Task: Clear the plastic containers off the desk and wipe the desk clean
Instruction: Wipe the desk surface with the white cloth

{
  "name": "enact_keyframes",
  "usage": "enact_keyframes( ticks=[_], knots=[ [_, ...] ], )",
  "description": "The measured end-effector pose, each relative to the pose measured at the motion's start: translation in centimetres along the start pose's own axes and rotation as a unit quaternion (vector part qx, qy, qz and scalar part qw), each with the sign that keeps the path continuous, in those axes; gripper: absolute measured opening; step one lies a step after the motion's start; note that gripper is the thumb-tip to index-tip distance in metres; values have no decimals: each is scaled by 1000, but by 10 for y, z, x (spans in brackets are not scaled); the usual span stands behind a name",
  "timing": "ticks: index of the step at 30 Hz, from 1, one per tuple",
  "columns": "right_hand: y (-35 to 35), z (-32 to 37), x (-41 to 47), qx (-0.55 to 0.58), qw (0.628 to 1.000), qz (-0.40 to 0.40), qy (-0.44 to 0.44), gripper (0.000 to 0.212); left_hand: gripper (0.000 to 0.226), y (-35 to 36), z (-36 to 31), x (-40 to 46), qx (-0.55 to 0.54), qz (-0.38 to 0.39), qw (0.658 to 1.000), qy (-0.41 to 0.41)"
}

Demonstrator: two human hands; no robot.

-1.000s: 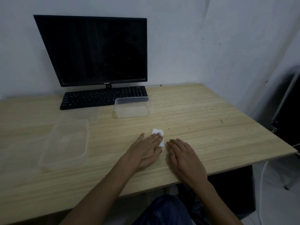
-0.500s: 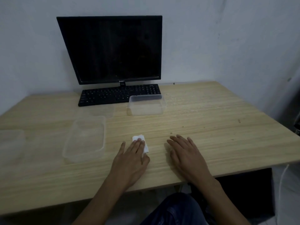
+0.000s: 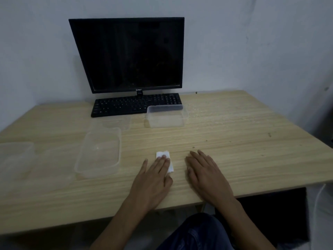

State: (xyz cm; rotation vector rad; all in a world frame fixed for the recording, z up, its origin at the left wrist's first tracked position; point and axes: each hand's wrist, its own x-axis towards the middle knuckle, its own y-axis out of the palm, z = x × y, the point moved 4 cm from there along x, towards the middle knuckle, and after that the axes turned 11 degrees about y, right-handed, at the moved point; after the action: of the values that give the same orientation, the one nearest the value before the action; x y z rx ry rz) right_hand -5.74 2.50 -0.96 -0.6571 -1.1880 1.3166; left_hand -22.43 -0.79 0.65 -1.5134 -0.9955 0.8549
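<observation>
My left hand point(image 3: 155, 177) lies flat on a small white tissue point(image 3: 162, 154) and presses it onto the wooden desk point(image 3: 234, 141) near the front edge. Just right of it, my right hand point(image 3: 207, 177) rests palm down on the desk, fingers spread and holding nothing. A clear plastic container point(image 3: 165, 117) stands in front of the keyboard. A larger clear container point(image 3: 99, 154) sits left of my left hand. Another clear container point(image 3: 14, 156) is at the far left edge. A flat clear lid point(image 3: 113, 123) lies behind the larger one.
A black monitor point(image 3: 129, 55) and a black keyboard point(image 3: 133, 105) stand at the back against the white wall. The desk's front edge runs just below my wrists. A few dark specks point(image 3: 269, 135) mark the right part of the desk.
My left hand slid the tissue leftward across the desk, then a little back to the right. The view swung left, bringing the far-left container into sight. My right hand stayed put.
</observation>
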Motion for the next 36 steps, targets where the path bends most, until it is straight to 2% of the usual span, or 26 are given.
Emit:
enact_keyframes(
  ticks=[10,16,20,24,28,31,34,36],
  knots=[
    [0,-1,2,28,1000,5,10,61,59,-3,10,66,-3,5,1000,-22],
    [-11,1,5,59,998,-26,18,57,57,4,-24,48,4,12,999,41],
    [-6,-4,5,71,997,-7,42,63,65,7,-34,24,29,25,997,60],
    [-1,-5,2,58,998,-7,25,54,57,3,-17,15,20,23,999,25],
    [-3,-6,3,61,998,-13,31,56,57,-2,11,16,16,8,999,-40],
    [-5,-5,1,78,996,-32,36,47,58,-4,22,20,24,-4,997,-76],
    [-9,-8,4,127,990,-45,47,39,59,-5,17,29,17,-18,996,-80],
    [-12,-11,6,155,985,-51,57,40,58,-4,5,34,2,-8,999,-46]
  ],
)
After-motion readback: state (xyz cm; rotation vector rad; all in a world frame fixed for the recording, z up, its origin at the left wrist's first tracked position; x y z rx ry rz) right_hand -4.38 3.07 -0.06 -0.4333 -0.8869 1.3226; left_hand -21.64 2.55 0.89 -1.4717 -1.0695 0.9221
